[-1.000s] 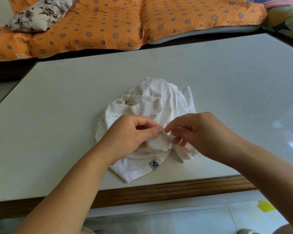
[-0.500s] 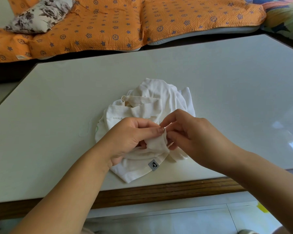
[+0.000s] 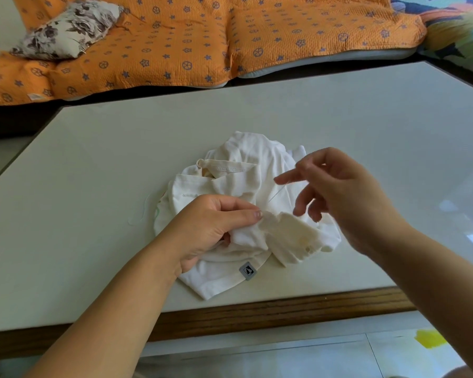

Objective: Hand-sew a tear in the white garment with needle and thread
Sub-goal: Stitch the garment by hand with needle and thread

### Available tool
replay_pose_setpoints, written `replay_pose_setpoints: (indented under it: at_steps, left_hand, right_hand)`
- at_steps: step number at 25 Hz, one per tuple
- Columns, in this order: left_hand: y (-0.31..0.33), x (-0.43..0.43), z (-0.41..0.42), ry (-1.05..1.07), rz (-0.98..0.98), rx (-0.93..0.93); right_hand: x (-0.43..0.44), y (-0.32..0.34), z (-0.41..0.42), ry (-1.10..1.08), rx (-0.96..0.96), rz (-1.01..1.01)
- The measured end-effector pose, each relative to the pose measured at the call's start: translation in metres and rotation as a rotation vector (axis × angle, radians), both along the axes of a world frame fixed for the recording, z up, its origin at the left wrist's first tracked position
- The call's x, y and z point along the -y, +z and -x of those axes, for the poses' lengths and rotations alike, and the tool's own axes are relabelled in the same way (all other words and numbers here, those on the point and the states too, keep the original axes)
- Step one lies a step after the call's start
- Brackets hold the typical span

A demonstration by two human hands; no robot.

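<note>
The white garment (image 3: 246,156) lies bunched on the table (image 3: 93,159), under and between my hands. My left hand (image 3: 210,227) rests on its near left part. Thumb and curled fingers pinch a fold of cloth, and the thumb tip points toward my right hand. That pinched fold runs on to the right, beneath my right hand (image 3: 347,197), which is lifted clear of the cloth and blurred. The needle (image 3: 277,194) shows as a thin slanted line from just beyond my left thumb up to my right forefinger. Through the blur I cannot tell whether my right fingers actually grip it. A grey label (image 3: 248,270) sits on the hem, just nearer to me than my left hand.
</note>
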State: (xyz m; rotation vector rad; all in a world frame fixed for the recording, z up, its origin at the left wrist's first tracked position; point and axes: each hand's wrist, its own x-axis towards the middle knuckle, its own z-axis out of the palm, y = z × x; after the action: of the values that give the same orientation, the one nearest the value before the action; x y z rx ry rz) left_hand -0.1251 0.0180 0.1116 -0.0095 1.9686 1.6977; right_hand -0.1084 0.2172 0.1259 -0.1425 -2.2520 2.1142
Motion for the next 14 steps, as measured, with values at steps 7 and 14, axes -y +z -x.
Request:
replay_pose_setpoints:
  at_steps: [7,14]
  left_hand:
    - [0.000,0.003,0.002,0.007,0.035,-0.023]
    - [0.004,0.008,0.001,0.052,0.039,-0.054]
  right_hand:
    - [-0.024,0.003,0.022,-0.069,0.134,0.786]
    - [-0.040,0.002,0.031,-0.332,-0.084,0.624]
